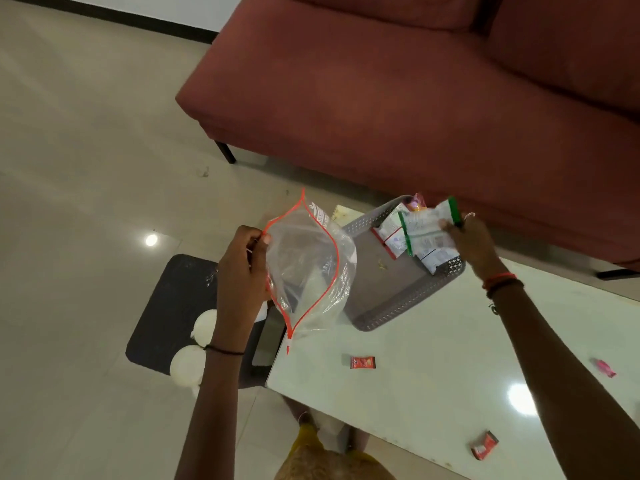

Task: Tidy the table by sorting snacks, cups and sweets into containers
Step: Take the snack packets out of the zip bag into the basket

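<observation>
1. The left hand (242, 261) pinches the zip bag (304, 268) open, mouth facing right.
2. The right hand (474, 240) grips snack packets (427, 233) above the basket (388, 299), just right of the bag's mouth.

Clear zip bag (308, 268), red-orange seal strip, mouth spread wide open, held up off the table's left edge. Grey perforated basket (388, 299) on the far left part of the white table (433, 368), tilted; white snack packets with red and green edges inside its far end. One white, green-edged packet (427, 230) raised just above them. Loose on the table: small red sweet (362, 362) near the middle, pink sweet (605, 368) at right, red wrapper (485, 445) at near right.
</observation>
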Motion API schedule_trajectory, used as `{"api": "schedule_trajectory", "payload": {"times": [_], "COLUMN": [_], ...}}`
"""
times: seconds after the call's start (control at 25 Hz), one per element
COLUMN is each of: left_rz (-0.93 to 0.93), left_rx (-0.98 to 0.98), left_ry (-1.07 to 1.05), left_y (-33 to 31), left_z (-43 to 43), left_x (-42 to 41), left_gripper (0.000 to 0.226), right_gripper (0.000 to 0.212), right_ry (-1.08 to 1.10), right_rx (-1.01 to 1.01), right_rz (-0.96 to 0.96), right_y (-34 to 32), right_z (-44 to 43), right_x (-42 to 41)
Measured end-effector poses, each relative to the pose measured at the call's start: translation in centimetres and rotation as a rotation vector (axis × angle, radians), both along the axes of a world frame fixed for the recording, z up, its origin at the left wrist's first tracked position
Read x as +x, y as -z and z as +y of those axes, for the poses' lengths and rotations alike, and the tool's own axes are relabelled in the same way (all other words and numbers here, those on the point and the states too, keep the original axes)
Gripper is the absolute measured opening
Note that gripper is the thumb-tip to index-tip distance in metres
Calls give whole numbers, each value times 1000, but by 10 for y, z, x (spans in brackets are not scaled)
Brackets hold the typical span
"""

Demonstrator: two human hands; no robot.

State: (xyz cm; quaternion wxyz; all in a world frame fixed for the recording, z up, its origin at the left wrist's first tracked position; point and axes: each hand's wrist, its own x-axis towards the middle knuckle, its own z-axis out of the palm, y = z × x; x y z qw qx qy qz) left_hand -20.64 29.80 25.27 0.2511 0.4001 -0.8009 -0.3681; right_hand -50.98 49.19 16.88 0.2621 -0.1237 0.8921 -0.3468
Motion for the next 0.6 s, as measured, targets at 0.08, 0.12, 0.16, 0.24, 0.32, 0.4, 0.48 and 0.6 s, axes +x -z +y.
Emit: {"api": "schedule_trajectory", "payload": {"times": [0.08,0.12,0.16,0.24,0.32,0.4,0.48,0.6], "left_rz": [-3,-7,-10,-12,-10,-12,-17,-27], "left_rx": [-18,-15,-7,9,10,16,30,40], "left_ry": [3,1,-1,5,22,36,46,71], "left_y": [2,4,6,9,12,17,20,24], "left_z": [-3,-5,-6,-9,-11,-13,-14,-16], "left_x": [-9,-14,-18,-25,-29,-33,-34,-35], "left_gripper": [13,14,15,16,15,14,13,12], "right_gripper": [30,31,33,37,37,34,33,33], "right_ry": [15,8,-14,-50,-61,-71,-60,-45], "right_rx": [159,213,263,338,369,381,395,415], "right_rz": [34,41,46,37,38,48,51,55], "right_y": [46,66,81,102,118,130,135,139], "right_z": [10,14,17,21,21,20,18,16], "right_x": [-1,-2,-1,-3,-7,-11,-14,-21]}}
